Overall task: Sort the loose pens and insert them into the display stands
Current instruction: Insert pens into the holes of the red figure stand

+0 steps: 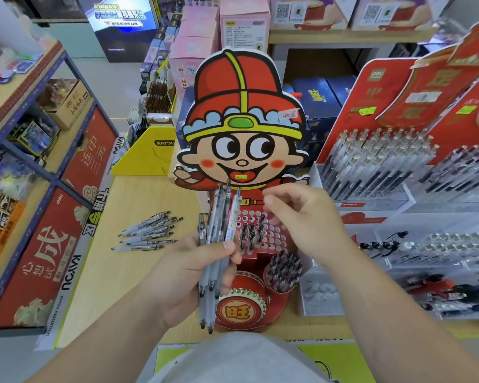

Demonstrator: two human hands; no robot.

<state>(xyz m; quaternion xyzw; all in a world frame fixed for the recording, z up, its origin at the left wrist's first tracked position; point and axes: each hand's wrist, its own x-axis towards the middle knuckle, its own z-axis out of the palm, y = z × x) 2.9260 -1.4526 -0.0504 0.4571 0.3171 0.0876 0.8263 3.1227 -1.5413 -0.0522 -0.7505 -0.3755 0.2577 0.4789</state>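
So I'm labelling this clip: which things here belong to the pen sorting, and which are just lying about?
Job: held pens in the left hand; loose pens on the table; cartoon pen stand.
Lying about: yellow box; pink boxes; cardboard carton.

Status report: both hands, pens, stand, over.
Left hand grips pen bundle upright. Right hand empty, above red stand. Loose pens lying on table, left of stand. No obstruction seen.

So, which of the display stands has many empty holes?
The cartoon-boy stand in the middle: its red hole panel holds only a few pens, most holes bare. The red stands on the right look packed.
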